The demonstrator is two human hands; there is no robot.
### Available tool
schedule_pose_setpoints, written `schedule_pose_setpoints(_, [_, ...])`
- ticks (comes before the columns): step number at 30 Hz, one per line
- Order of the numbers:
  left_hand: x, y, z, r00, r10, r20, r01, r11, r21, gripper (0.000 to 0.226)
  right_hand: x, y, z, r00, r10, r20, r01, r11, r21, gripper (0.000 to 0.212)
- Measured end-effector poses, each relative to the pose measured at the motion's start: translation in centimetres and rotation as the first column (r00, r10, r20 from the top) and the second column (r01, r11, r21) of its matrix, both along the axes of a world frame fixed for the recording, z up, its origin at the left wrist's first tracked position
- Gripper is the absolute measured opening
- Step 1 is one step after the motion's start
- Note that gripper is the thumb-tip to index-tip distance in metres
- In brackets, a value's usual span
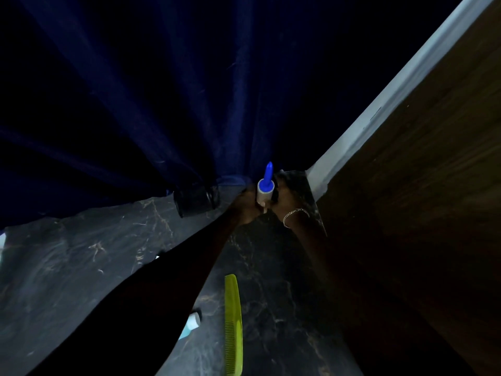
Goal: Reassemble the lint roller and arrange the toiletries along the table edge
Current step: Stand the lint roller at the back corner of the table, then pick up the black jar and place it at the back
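The lint roller [265,189] stands upright at the far end of the dark marble table [81,267], blue handle pointing up and grey roll below. My left hand [245,203] grips the roll from the left. My right hand [283,198], with a chain bracelet on the wrist, holds it from the right. A yellow-green comb [233,324] lies lengthwise on the table near me. A small white and light-blue bottle [192,325] peeks out from under my left forearm.
A dark cylindrical jar [195,200] lies on its side left of the roller, against the blue curtain [162,104]. A brown wooden panel [420,213] with a pale edge borders the table on the right.
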State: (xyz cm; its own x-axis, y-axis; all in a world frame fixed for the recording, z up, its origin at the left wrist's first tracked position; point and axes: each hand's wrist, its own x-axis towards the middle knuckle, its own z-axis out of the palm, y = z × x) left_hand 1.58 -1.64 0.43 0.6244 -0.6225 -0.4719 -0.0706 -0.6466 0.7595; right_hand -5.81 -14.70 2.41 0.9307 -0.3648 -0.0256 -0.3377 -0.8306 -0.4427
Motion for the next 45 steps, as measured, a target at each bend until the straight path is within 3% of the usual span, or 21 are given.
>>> schedule_pose_setpoints(4, [-0.9,0.8,0.5,0.998,0.002,0.063,-0.003,1.000,0.017,0.049,-1.6,0.2,0.4,0.998,-0.014,-0.068,0.013,1.000,-0.014,0.075])
schedule_pose_setpoints(6, [-1.7,1.5,1.0,0.994,-0.008,0.113,0.009,1.000,-0.002,0.045,-2.7,0.8,0.8,0.998,-0.040,-0.050,0.044,0.995,0.086,0.084])
schedule_pose_setpoints(10, [-3.9,3.4,1.2,0.982,-0.038,0.184,0.020,0.995,0.096,0.074,-5.0,2.0,1.0,0.989,-0.128,-0.075,0.141,0.965,0.220,0.093])
schedule_pose_setpoints(13, [-6.8,5.2,1.1,0.978,-0.003,0.207,-0.018,0.995,0.102,0.072,-8.0,3.3,0.8,0.985,-0.170,-0.010,0.168,0.959,0.229,0.090])
schedule_pose_setpoints(15, [-9.1,6.7,1.3,0.953,-0.011,0.303,-0.010,0.998,0.069,0.067,-9.9,4.4,0.6,0.987,-0.160,0.024,0.154,0.975,0.161,0.086])
schedule_pose_setpoints(21, [-15.0,11.7,2.0,0.842,-0.055,0.537,0.008,0.996,0.089,0.065,-15.2,8.4,-0.8,0.997,-0.079,-0.026,0.080,0.997,0.022,0.082])
schedule_pose_setpoints(30, [-21.3,19.4,2.3,0.738,-0.034,0.674,-0.044,0.994,0.098,0.064,-19.9,14.2,-0.1,0.999,0.036,-0.035,-0.035,0.999,0.037,0.081])
schedule_pose_setpoints(45, [-23.0,31.3,2.8,0.781,0.050,0.623,-0.200,0.964,0.173,0.069,-19.2,23.5,0.8,0.990,0.130,-0.046,-0.130,0.992,-0.004,0.079])
